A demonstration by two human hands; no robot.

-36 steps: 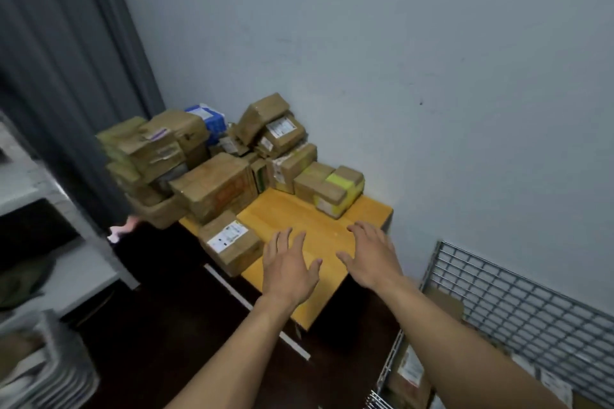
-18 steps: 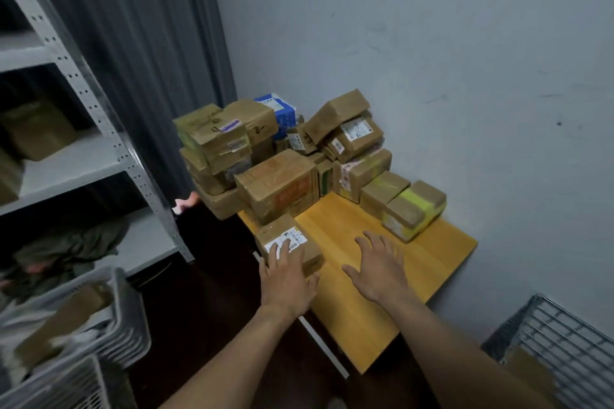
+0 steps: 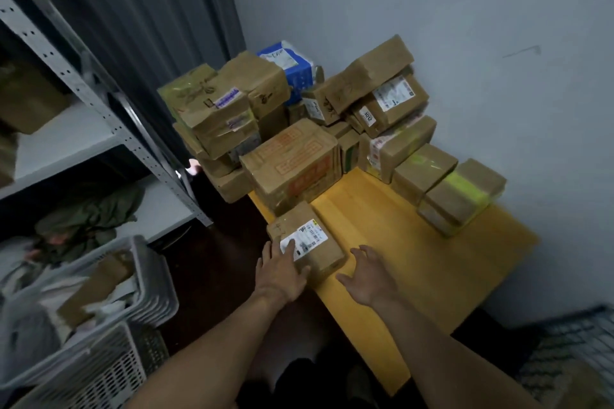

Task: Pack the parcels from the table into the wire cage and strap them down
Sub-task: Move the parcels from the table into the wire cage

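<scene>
A small brown parcel (image 3: pixel 312 242) with a white label lies at the near left corner of the yellow wooden table (image 3: pixel 415 262). My left hand (image 3: pixel 282 271) rests on its near end, fingers straight over the label. Just right of the parcel, my right hand (image 3: pixel 367 276) hovers above the tabletop with its fingers spread, holding nothing. Behind it, several taped cardboard parcels (image 3: pixel 292 163) are stacked along the table's far side, with a blue and white one (image 3: pixel 292 65) at the back. A corner of the wire cage (image 3: pixel 578 345) shows at the lower right.
A grey metal shelf unit (image 3: pixel 99 103) stands on the left, with white plastic baskets (image 3: pixel 99 335) of packaging in front of it. A dark curtain (image 3: pixel 149 10) hangs behind. The pale wall closes the right side. Dark floor lies between the shelf and the table.
The view has swung left and closer to the table. My left hand has come onto the small labelled parcel, and my right hand has moved in beside it. The cage has slid to the frame's edge.
</scene>
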